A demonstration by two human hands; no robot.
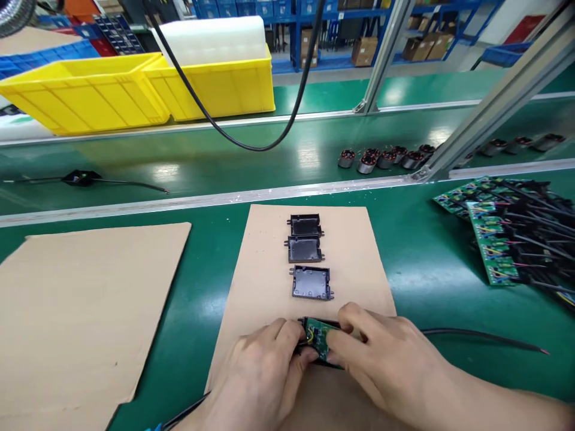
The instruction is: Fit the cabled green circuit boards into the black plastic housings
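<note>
My left hand (pixel 256 374) and my right hand (pixel 381 359) meet at the near end of a cardboard sheet (pixel 269 281). Between their fingertips sits a small green circuit board (pixel 318 336) in a black plastic housing; both hands grip it. A black cable (pixel 485 338) runs from under my right hand off to the right. Three empty black housings lie in a row beyond the hands: the nearest (pixel 311 282), then one (pixel 305 249), and the farthest (pixel 304 225).
A second cardboard sheet (pixel 81 311) lies at left. A heap of green circuit boards with wires (pixel 503 233) is at right. Small motors (pixel 386 157) sit on the conveyor belt. Yellow bins (pixel 135 90), a hanging black cable (pixel 251 143) and a slanted aluminium strut (pixel 489 102) stand behind.
</note>
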